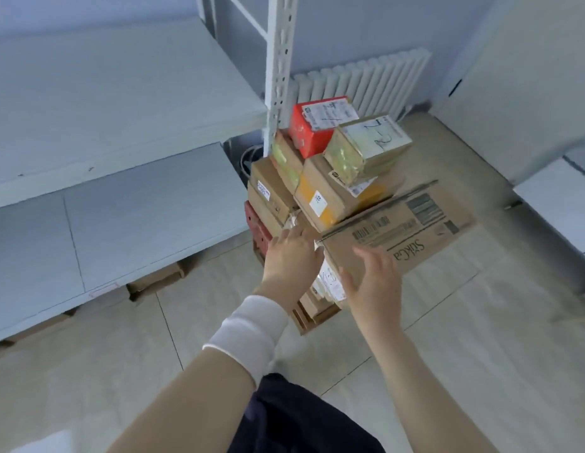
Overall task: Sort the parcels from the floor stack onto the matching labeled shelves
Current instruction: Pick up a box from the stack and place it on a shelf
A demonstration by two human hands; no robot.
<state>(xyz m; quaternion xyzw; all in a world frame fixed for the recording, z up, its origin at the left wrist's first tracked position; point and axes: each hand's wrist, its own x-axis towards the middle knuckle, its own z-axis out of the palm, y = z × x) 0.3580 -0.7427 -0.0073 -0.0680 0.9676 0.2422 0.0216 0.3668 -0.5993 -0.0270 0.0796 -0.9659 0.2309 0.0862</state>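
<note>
A stack of parcels stands on the floor beside the shelf post. A red box (317,124) and a taped box with a handwritten label (369,145) sit on top, above a brown box with orange tape (337,197). A large flat cardboard box (405,227) lies tilted at the stack's front right. My left hand (292,256) reaches to the stack's near side with straight fingers, just left of the large box's corner. My right hand (374,282) lies against the large box's near edge, fingers spread; whether it grips is unclear.
Grey metal shelves (121,178) run along the left, with a white perforated post (278,70) next to the stack. Brown boxes (157,279) lie under the lowest shelf. A white radiator (366,83) is behind the stack. Tiled floor lies in front.
</note>
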